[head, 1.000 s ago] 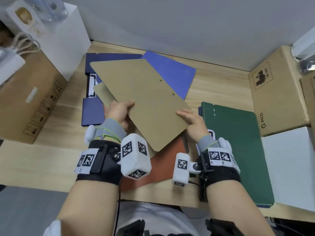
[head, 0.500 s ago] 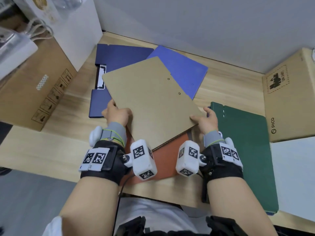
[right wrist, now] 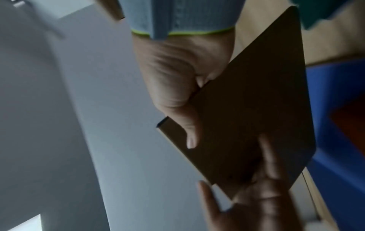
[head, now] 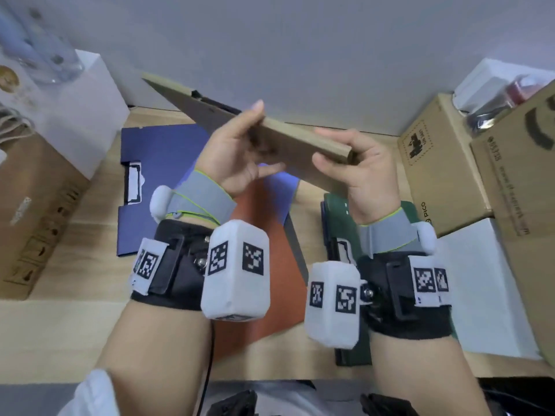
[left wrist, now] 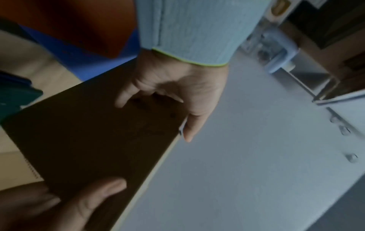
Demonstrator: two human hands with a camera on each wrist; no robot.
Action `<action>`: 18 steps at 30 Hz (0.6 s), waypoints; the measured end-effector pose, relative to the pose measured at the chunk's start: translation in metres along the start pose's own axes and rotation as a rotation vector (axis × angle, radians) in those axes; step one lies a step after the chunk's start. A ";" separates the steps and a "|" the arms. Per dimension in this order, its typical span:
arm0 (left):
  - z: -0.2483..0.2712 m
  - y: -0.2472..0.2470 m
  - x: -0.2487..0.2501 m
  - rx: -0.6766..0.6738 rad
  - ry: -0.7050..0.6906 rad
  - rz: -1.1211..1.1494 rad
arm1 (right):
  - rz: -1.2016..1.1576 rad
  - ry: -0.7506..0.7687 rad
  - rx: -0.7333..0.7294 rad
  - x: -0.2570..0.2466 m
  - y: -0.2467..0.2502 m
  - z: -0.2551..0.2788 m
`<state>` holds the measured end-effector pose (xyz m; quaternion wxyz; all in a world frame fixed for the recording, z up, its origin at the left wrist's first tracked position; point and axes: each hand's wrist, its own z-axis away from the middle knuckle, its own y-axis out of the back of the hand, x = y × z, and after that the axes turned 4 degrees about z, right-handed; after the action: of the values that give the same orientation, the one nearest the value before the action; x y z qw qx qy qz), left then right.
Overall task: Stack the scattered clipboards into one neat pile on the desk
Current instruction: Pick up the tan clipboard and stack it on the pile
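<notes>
Both hands hold a brown clipboard up in the air above the desk, tilted nearly edge-on to me. My left hand pinches its left part, thumb on the near face. My right hand grips its right corner, thumb above and fingers beneath. The wrist views show the board's dark underside between both hands. Flat on the desk lie a navy clipboard, a blue clipboard, an orange clipboard and a green clipboard.
Cardboard boxes and a white box crowd the desk's left end. A PICO cardboard box, a bigger carton and a white slab fill the right end. A grey wall runs behind.
The brown clipboard was lying low over the others; both hands have raised it and tipped it up almost edge-on. The clipboards on the desk have not moved.
</notes>
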<state>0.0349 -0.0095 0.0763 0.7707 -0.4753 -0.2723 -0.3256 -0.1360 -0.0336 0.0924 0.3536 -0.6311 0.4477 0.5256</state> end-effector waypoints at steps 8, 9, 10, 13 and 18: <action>-0.021 -0.037 -0.024 -0.070 -0.011 0.097 | 0.486 0.009 -0.406 -0.014 0.042 0.023; -0.021 -0.039 -0.028 -0.101 -0.004 0.072 | 0.508 -0.035 -0.434 -0.011 0.047 0.026; -0.024 -0.044 -0.037 -0.121 0.020 0.037 | 0.520 -0.086 -0.420 -0.006 0.052 0.031; -0.028 -0.057 -0.068 -0.212 0.201 -0.021 | 0.671 -0.283 -0.250 0.014 0.072 0.042; -0.028 -0.074 -0.151 -0.234 0.552 -0.033 | 0.679 -0.574 -0.187 0.055 0.108 0.080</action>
<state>-0.1145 -0.0230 -0.0040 0.7501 -0.4500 -0.0206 -0.4842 -0.2622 -0.0082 0.0257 0.2124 -0.3065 0.4636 0.8038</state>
